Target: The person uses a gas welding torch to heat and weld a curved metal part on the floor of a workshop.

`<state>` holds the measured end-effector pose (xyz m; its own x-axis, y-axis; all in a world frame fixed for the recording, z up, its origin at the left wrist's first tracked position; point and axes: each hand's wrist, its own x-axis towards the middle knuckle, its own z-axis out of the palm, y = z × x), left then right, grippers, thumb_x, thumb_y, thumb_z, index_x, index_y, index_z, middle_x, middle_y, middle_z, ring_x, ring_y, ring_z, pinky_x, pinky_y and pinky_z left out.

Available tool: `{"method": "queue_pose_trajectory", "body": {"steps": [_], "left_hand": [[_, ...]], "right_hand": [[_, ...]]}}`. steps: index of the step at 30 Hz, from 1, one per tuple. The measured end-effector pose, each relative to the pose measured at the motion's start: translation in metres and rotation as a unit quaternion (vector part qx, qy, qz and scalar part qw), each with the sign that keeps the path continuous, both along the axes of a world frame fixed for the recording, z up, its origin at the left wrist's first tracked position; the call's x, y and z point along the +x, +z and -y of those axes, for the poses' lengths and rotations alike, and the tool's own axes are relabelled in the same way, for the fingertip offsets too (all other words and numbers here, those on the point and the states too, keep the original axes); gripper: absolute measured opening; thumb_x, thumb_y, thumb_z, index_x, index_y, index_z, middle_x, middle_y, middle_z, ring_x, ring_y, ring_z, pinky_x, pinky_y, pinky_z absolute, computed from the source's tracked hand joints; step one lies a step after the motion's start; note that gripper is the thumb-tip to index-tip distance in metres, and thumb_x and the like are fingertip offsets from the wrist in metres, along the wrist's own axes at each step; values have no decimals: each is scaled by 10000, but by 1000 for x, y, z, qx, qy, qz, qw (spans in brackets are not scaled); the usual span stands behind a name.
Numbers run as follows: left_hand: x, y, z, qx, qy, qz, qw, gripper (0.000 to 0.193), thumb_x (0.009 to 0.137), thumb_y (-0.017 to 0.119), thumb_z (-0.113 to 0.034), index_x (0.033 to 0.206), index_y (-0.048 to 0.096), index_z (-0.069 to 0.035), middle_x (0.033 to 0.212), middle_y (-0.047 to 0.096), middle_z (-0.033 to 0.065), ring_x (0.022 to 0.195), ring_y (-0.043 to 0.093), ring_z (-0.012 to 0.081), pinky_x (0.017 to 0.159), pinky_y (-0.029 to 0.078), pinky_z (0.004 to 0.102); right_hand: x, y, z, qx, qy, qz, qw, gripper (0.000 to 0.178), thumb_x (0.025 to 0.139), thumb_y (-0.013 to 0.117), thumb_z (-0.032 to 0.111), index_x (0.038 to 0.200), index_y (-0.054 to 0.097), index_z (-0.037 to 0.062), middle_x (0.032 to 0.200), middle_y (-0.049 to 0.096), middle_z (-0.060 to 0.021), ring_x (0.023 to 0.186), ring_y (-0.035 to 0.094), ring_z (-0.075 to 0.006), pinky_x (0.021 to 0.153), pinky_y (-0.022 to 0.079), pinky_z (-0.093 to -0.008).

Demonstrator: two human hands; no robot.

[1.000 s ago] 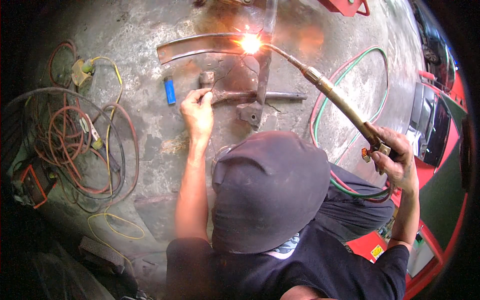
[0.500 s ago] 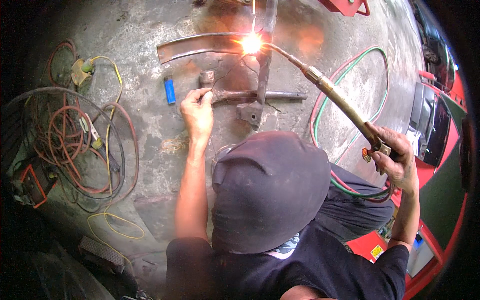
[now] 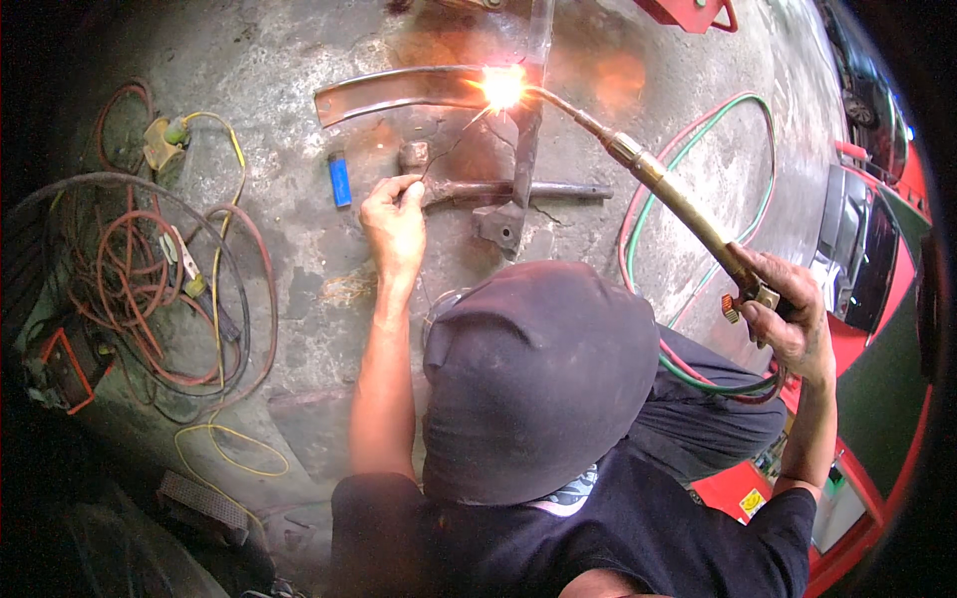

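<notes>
My right hand (image 3: pixel 791 314) is closed round the rear of a brass gas welding torch (image 3: pixel 688 204), beside its knurled valve knob (image 3: pixel 731 308). The torch tip (image 3: pixel 558 103) reaches a bright flame (image 3: pixel 503 88), whose glare hides the heated spot. There a curved metal strip (image 3: pixel 399 92) meets a long flat metal bar (image 3: pixel 528 140). My left hand (image 3: pixel 392 224) pinches a thin wire-like rod (image 3: pixel 439 159); its far end is lost toward the glare. Just past those fingers lies a hammer-like tool with a thick head (image 3: pixel 414 157) and long handle (image 3: pixel 563 190).
A blue lighter (image 3: pixel 340 181) lies left of my left hand. Tangled hoses and cables (image 3: pixel 150 289) cover the left floor. Red and green gas hoses (image 3: pixel 638 209) loop at the right. My dark-trousered knee (image 3: pixel 543 384) fills the middle. Red equipment (image 3: pixel 688 12) stands at the top.
The flame's glare has altered shape, and a few sparks now fly toward its lower left. Both hands and the torch stay almost where they were.
</notes>
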<state>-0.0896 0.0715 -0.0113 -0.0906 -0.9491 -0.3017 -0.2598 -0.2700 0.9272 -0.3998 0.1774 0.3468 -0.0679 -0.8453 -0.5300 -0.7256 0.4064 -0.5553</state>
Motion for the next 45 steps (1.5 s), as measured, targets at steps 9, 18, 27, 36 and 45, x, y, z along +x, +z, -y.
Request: {"method": "queue_pose_trajectory", "body": {"steps": [9, 18, 27, 36, 45], "left_hand": [[-1, 2, 1, -7, 2, -15, 1000, 113, 902, 679, 14, 986, 753, 32, 900, 728, 47, 793, 646, 106, 689, 518, 259], [-3, 2, 3, -9, 0, -4, 1000, 111, 899, 690, 3, 984, 755, 29, 900, 740, 63, 801, 654, 111, 698, 524, 270], [-3, -1, 3, 7, 8, -11, 1000, 117, 894, 702, -3, 995, 756, 22, 886, 742, 60, 771, 650, 104, 655, 524, 265], [-3, -2, 4, 1, 7, 4, 1000, 131, 883, 709, -4, 1000, 756, 29, 901, 752, 78, 792, 670, 124, 726, 534, 276], [-5, -2, 4, 41, 12, -13, 999, 140, 887, 706, -5, 1014, 755, 28, 931, 749, 86, 831, 674, 136, 752, 533, 278]], "right_hand": [[-2, 0, -1, 7, -4, 8, 1000, 581, 788, 703, 99, 1358, 629, 14, 753, 614, -71, 523, 573, -114, 515, 427, -291], [4, 2, 0, 23, -32, 5, 999, 575, 793, 712, 101, 1356, 632, 16, 756, 614, -71, 536, 573, -111, 522, 424, -290], [2, 4, -1, 55, -44, 5, 997, 570, 823, 683, 155, 1364, 615, -12, 923, 645, -90, 549, 554, -91, 540, 443, -257], [3, 2, 0, 39, -26, 1, 999, 563, 821, 678, 128, 1362, 615, -12, 888, 643, -89, 546, 568, -93, 541, 448, -253], [3, 1, 0, 34, -28, 3, 999, 566, 819, 711, 138, 1361, 622, 3, 826, 633, -80, 543, 564, -102, 546, 439, -277]]}}
